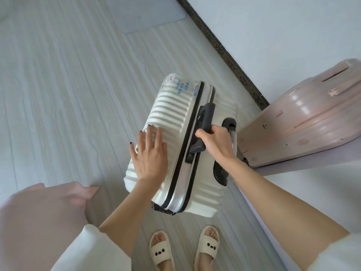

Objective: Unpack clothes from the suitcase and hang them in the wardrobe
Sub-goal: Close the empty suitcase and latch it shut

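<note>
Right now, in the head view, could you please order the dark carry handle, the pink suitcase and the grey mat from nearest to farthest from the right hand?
1. Dark carry handle, on the white suitcase: gripped by the right hand.
2. Pink suitcase: to the right, by the wall.
3. Grey mat: farthest, at the top of the frame.

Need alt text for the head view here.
A person's right hand grips the dark handle of a closed white ribbed suitcase while the left hand rests flat on its shell; a pink suitcase stands beside it.
</note>
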Demonstrator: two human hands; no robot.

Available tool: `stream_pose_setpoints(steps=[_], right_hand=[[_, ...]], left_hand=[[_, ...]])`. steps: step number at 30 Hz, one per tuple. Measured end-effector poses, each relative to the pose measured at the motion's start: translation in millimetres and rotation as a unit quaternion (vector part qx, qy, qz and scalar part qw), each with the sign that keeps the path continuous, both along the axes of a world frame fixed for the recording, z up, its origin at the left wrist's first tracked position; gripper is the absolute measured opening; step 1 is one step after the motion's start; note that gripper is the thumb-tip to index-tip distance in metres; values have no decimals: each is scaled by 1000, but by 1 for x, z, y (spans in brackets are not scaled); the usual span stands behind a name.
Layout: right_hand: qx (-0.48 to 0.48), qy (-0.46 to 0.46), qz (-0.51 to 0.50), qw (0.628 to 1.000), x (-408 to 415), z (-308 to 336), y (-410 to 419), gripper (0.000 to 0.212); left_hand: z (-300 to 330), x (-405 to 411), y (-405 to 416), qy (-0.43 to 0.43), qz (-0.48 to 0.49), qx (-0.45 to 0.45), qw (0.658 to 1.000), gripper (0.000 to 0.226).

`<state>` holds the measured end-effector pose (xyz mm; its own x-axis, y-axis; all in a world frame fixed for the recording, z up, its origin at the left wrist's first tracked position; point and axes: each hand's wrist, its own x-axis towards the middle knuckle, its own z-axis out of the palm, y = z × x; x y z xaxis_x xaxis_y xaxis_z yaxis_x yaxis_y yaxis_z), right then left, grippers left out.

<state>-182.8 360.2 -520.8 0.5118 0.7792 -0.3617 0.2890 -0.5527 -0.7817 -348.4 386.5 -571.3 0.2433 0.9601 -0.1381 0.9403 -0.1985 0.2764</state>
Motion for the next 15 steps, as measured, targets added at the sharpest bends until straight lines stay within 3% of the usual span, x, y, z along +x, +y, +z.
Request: stream_pose_setpoints(steps=[3, 6, 10, 13, 15], right_hand=[[-15, -150, 49, 987, 1, -1, 3, 33], [-58, -289, 111, 949, 5, -17, -3, 35], [-38, -341, 116, 932, 4, -43, -15, 49], [-15, -344, 81, 935, 9, -50, -26, 49], [16, -394, 83, 915, 11, -55, -43, 50]], left_hand=[[-5, -2, 3, 13, 20, -26, 999, 62], [-15, -12, 5, 13, 35, -60, 997, 70], [-21, -22, 2, 0, 9, -103, 995, 72], [-19, -1, -10, 22, -45, -46, 998, 62], [-17, 20, -23, 2, -68, -3, 998, 56]])
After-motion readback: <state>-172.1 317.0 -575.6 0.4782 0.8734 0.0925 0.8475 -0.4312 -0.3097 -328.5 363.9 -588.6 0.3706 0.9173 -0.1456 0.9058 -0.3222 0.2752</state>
